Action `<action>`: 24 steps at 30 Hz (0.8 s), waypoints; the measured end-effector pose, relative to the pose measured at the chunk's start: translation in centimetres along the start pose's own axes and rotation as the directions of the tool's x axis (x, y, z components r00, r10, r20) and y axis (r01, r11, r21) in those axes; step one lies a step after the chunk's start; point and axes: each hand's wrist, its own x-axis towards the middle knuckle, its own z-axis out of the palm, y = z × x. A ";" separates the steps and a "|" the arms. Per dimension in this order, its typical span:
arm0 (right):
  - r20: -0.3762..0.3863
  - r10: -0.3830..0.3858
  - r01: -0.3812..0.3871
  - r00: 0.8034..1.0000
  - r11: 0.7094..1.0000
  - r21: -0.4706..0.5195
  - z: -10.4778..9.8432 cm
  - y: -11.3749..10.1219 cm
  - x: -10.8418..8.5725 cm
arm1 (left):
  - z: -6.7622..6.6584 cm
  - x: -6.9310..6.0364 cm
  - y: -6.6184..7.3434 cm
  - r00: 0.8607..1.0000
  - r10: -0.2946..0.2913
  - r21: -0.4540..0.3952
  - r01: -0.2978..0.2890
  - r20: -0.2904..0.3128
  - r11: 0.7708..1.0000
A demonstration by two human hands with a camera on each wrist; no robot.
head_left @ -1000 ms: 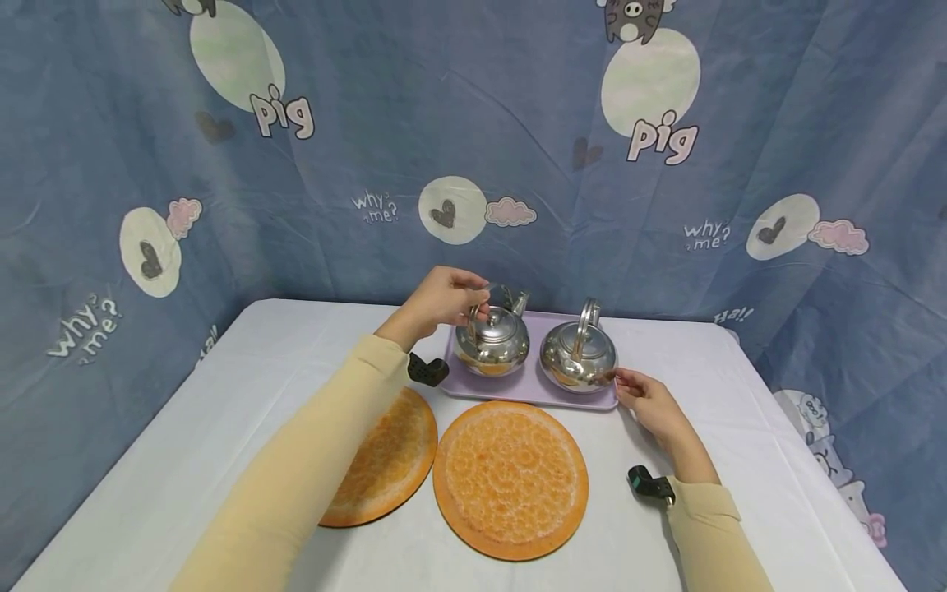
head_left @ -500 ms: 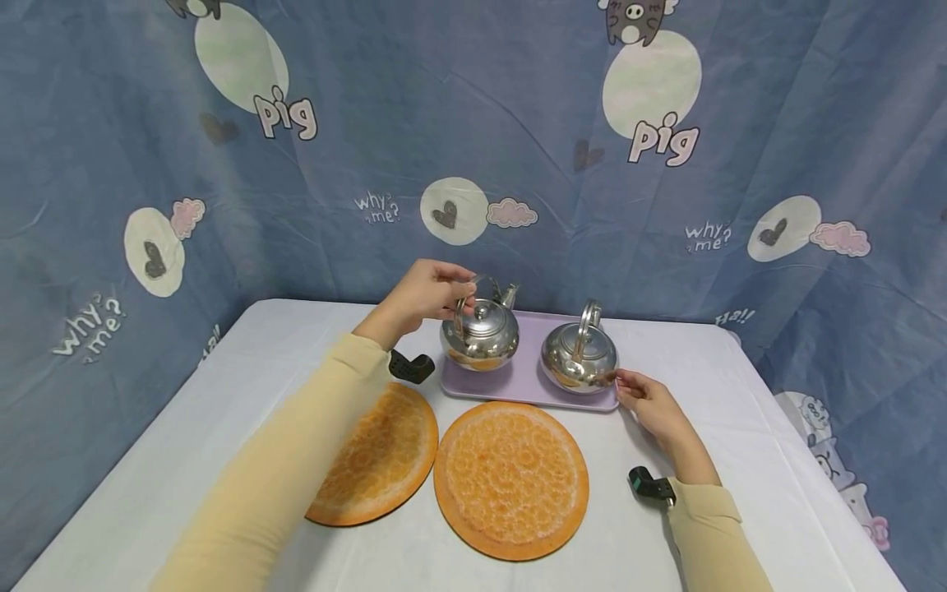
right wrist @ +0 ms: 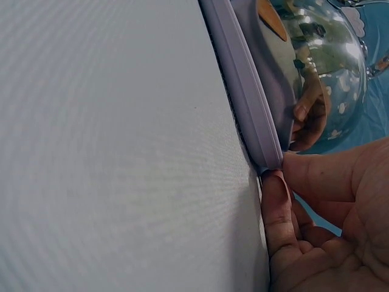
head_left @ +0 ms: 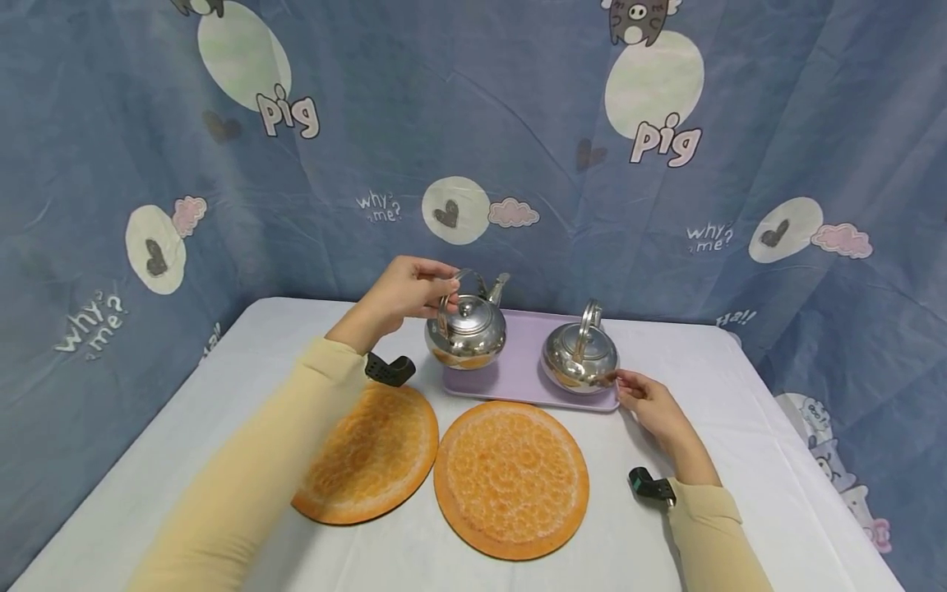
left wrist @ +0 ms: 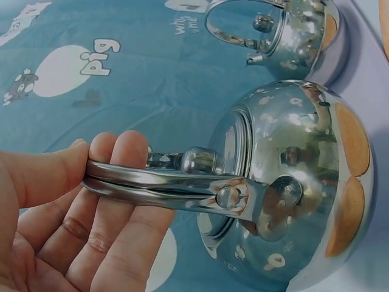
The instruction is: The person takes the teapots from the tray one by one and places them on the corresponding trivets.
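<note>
A shiny steel kettle [head_left: 468, 341] hangs by its hoop handle [left wrist: 158, 187] from my left hand [head_left: 403, 294], thumb and fingers pinching the hoop. Its body overlaps the left end of the lilac tray [head_left: 524, 378] in the head view and appears raised above it. A second steel kettle [head_left: 579, 362] stands on the tray's right part, its handle upright. At the tray's front right corner, my right hand [head_left: 654, 404] pinches the rim [right wrist: 258, 128] between thumb and finger, as the right wrist view shows.
Two round orange-patterned mats lie in front of the tray: a left mat [head_left: 385, 460], partly under my left forearm, and a right mat [head_left: 510, 481]. White cloth [head_left: 629, 543] covers the table. A blue printed curtain [head_left: 518, 107] hangs behind.
My left hand has lifted the left kettle slightly and carried it left, toward and past the tray's left edge. The right hand, tray and right kettle have stayed in place.
</note>
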 end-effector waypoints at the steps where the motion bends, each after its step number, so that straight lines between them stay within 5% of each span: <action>1: 0.002 -0.001 0.001 1.000 1.000 -0.003 0.0 0.0 0.0 | -0.2 -0.1 -0.1 1.000 -0.001 0.001 0.001 -0.006 1.000; 24: 0.003 -0.009 0.009 1.000 1.000 -0.014 0.0 0.1 -0.1 | -2.6 -4.7 -1.3 0.998 0.062 -0.009 -0.062 0.008 0.998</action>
